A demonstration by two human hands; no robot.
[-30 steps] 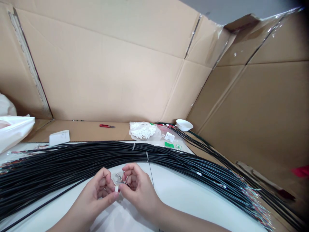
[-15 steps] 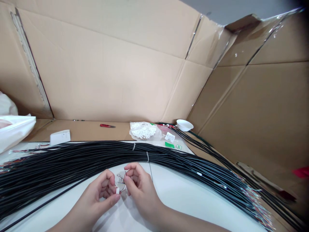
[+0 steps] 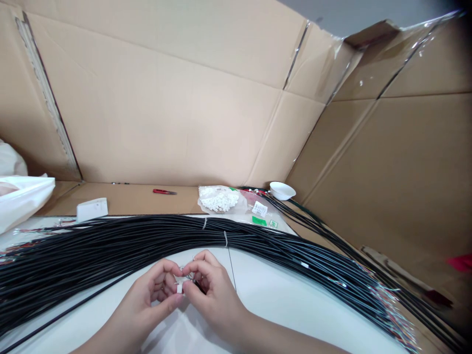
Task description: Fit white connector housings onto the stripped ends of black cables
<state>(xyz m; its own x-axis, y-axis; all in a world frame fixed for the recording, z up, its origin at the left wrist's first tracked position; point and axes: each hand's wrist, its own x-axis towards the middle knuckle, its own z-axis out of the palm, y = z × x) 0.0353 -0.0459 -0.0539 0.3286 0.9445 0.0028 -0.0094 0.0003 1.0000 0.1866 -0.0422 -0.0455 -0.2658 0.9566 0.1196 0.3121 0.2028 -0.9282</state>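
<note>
Between my hands is a small white connector housing [image 3: 179, 288]. The thumb of my left hand [image 3: 157, 290] presses on it, and the fingers are curled around. My right hand [image 3: 212, 290] is closed on the thin wires [image 3: 191, 276] at a cable end, its fingertips right beside the connector. Part of the wires is hidden behind my right fingers. Just beyond both hands, a thick bundle of black cables [image 3: 147, 236] curves across the white table [image 3: 280, 300], bound with ties.
Behind the bundle lie a clear bag of white connector housings [image 3: 219, 200], red-handled snips [image 3: 164, 191], a white bowl [image 3: 282, 191] and a green label [image 3: 258, 221]. Cardboard walls [image 3: 165, 108] enclose the back and right. Loose coloured wire ends [image 3: 394, 314] spread at the right.
My right hand has moved left, bringing the wires up to the white connector housing. The fingertips of both hands are now close together. My left hand has hardly moved.
</note>
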